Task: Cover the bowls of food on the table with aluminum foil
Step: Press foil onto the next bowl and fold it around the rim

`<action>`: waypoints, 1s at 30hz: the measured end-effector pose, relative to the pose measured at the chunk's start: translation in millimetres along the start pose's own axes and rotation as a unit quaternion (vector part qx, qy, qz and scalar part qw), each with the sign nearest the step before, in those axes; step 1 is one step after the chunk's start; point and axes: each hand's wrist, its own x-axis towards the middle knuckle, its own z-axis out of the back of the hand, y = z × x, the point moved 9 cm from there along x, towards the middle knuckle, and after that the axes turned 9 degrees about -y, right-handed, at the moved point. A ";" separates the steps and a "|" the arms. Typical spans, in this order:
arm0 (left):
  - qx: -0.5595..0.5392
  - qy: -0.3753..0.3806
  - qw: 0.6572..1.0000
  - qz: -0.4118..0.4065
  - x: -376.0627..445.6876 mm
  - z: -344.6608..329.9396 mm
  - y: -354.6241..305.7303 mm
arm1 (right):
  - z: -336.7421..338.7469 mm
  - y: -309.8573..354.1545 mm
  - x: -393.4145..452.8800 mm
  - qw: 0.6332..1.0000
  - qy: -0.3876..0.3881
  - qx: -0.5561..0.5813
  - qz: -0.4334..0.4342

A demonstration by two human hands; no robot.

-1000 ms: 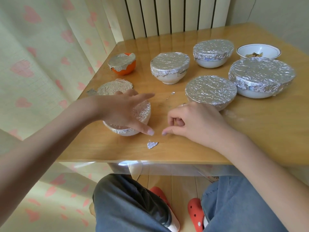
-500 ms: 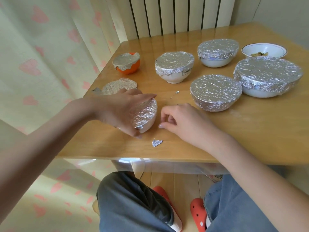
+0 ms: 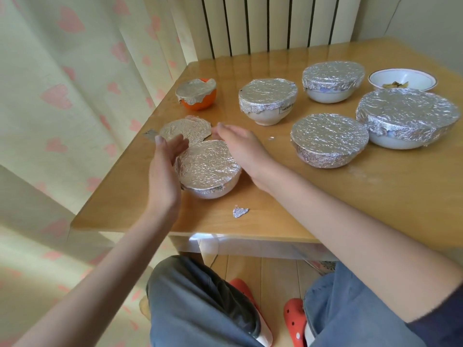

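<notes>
here both flat hands, left hand (image 3: 164, 169) and right hand (image 3: 241, 149), flank the foil-covered bowl (image 3: 208, 169), fingers straight.

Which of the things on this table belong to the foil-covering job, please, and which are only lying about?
Belonging to the job:
- foil-covered bowl between left hand and right hand
- uncovered bowl of food
- five other covered bowls, such as the orange bowl
- flat foil round

Lying about:
- foil scrap
- tiny foil bit
- curtain
- radiator
</notes>
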 end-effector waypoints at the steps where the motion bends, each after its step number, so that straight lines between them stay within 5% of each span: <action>1: -0.012 -0.017 1.000 0.008 -2.4 -0.4 2.2 | -6.3 -5.8 1.1 1.000 0.010 0.008 -0.018; 11: -0.043 -0.117 0.992 0.021 -10.3 1.9 6.8 | -7.3 -12.0 1.3 0.996 -0.060 0.025 -0.053; 17: -0.112 -0.058 0.989 0.077 -7.4 -1.8 13.4 | -8.2 -22.4 -4.2 0.979 -0.045 0.157 -0.124; 22: -0.283 -0.074 0.945 0.150 -5.0 8.9 20.5 | 5.6 -42.5 -15.5 0.939 -0.114 0.279 -0.168; 30: -0.298 -0.093 0.930 0.196 -13.2 -25.3 12.6 | -2.4 -39.3 -23.8 0.936 -0.159 0.269 -0.165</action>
